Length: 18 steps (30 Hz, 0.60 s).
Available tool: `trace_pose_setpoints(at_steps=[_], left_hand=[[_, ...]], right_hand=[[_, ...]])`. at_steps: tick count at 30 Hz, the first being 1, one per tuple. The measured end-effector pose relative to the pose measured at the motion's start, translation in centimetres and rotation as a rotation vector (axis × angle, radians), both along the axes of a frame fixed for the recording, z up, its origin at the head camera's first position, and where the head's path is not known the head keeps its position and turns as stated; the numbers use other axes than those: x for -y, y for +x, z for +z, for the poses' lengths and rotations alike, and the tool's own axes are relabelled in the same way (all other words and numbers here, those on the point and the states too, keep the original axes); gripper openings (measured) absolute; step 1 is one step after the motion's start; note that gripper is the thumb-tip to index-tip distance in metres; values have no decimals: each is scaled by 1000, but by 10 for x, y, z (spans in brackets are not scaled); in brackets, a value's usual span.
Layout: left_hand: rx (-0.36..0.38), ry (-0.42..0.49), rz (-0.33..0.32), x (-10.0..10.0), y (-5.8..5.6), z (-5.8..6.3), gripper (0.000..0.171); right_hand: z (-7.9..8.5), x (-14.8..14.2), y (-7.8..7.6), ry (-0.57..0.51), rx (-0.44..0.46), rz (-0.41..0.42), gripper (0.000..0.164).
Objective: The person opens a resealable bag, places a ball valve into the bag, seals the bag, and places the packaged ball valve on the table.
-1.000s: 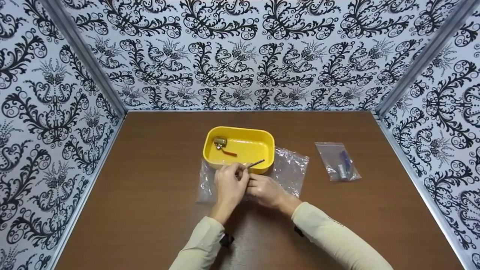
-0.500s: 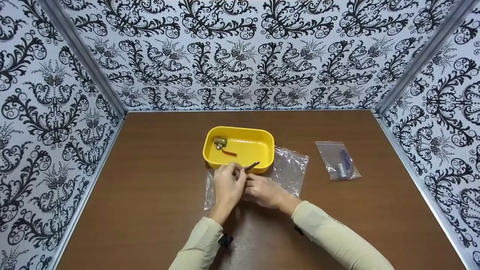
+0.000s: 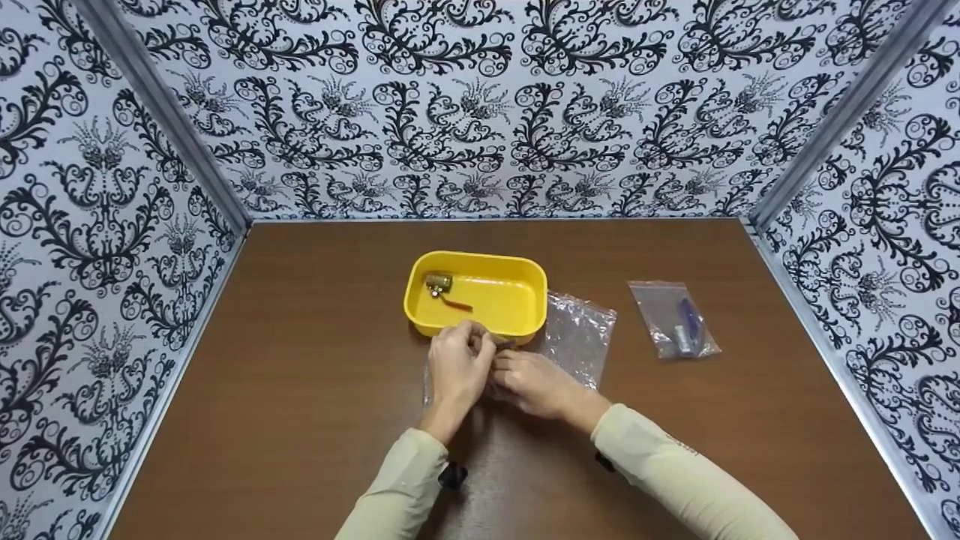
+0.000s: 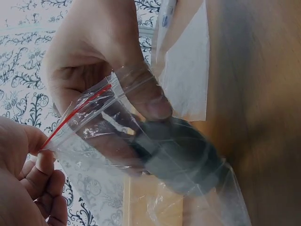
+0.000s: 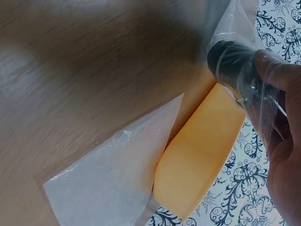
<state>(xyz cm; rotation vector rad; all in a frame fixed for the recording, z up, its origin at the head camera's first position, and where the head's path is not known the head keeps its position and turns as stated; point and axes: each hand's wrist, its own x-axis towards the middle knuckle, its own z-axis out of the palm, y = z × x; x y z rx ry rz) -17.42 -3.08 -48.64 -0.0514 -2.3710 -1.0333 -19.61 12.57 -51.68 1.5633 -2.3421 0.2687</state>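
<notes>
Both hands meet just in front of the yellow box. In the left wrist view my left hand (image 4: 28, 174) pinches the red-striped zip edge of a clear zip bag (image 4: 96, 125). Deep in that bag lies a thick, dark, rounded cylinder (image 4: 183, 153); its kind does not show clearly. My right hand (image 5: 284, 136) grips the cylinder through the plastic, thumb on top. From above, the left hand (image 3: 459, 367) and right hand (image 3: 536, 384) sit side by side, hiding most of the cylinder. A narrow dark piece (image 3: 505, 345) shows between their fingertips.
The yellow box (image 3: 541, 319) holds a brass ball valve (image 3: 439, 283) with an orange lever. A flat clear bag (image 3: 577, 337) lies right of the hands. Farther right is a small zip bag (image 3: 649, 300) with a blue-purple item and a silvery piece. Patterned walls enclose the table (image 3: 300, 337).
The narrow dark piece at the left fingertips has tipped down toward the right hand. Clear plastic left of the left hand has drawn in behind it. The ball valve has stayed put.
</notes>
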Motion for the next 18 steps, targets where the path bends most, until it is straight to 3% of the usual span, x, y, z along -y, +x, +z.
trace_pose_setpoints(at_steps=[6, 13, 18], left_hand=[[8, 6, -13, 0, -3, 3, 6], [24, 90, -8, 4, -7, 8, 5], [49, 129, 6, 5, -10, 14, 5]], right_hand=[[3, -4, 6, -31, 5, -44, 11], [12, -5, 23, -226, 213, -201, 17], [11, -4, 29, -295, 261, -330, 16]])
